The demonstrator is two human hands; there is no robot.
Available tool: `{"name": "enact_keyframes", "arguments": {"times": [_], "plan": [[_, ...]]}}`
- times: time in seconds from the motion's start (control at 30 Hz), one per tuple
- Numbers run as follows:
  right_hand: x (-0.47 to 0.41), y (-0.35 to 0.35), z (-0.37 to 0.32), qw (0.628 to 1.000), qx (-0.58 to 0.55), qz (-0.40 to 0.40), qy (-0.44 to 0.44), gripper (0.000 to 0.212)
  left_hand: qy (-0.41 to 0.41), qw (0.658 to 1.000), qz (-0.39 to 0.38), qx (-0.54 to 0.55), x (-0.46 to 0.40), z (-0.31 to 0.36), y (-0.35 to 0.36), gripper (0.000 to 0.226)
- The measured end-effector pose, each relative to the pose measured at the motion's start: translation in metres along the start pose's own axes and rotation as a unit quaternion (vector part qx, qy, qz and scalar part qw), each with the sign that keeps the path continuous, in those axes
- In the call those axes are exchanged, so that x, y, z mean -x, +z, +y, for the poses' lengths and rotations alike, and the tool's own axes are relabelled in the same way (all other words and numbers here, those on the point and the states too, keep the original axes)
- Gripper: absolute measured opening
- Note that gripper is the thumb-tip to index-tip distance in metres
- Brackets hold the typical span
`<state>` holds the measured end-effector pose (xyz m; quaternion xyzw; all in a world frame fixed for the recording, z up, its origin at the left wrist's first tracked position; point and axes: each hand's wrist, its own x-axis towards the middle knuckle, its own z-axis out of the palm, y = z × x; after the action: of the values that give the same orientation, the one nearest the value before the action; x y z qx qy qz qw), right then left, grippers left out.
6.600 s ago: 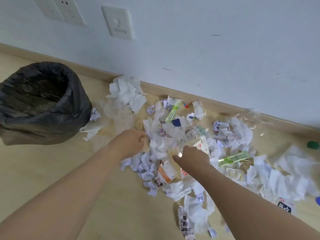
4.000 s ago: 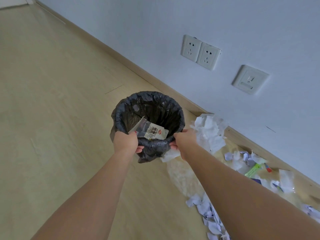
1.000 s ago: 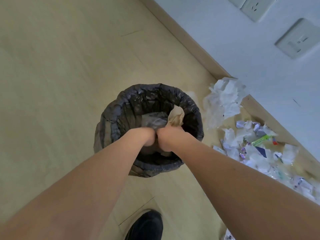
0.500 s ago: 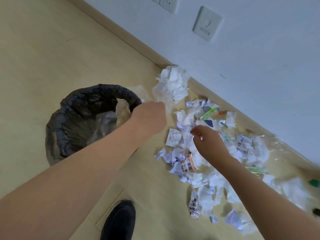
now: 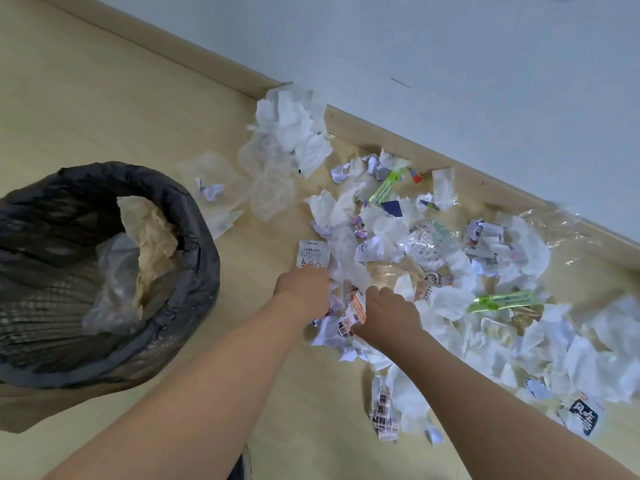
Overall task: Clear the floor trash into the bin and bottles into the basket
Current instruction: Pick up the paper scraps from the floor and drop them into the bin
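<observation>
Head view: both hands, left [image 5: 304, 287] and right [image 5: 384, 315], are closing fingers around paper scraps [image 5: 346, 317] right of bin [image 5: 194, 216]; light, crumply, likely best scooped from underneath.

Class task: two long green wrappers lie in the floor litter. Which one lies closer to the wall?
The upper green wrapper, beside a small red scrap just below the skirting board. The other green wrapper lies lower right, out among white tissues.

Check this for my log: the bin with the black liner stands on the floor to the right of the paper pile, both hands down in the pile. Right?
Not quite: in the head view the bin stands left of the paper pile. Left hand and right hand are indeed down in it.
</observation>
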<state>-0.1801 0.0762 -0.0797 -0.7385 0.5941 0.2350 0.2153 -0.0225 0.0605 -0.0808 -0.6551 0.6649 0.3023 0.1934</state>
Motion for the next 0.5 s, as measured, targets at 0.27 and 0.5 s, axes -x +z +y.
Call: {"name": "enact_keyframes", "arguments": {"times": [0.27,0.5], "plan": [[-0.007,0.007,0.007,0.995,-0.097,0.037,0.009,0.01,-0.004,0.999,0.033,0.026,-0.009,-0.021,0.023,0.042],[-0.004,-0.009,0.014,0.978,-0.179,0.1,0.024,0.01,0.0,0.995,0.086,-0.055,-0.01,-0.013,0.031,0.016]]}}
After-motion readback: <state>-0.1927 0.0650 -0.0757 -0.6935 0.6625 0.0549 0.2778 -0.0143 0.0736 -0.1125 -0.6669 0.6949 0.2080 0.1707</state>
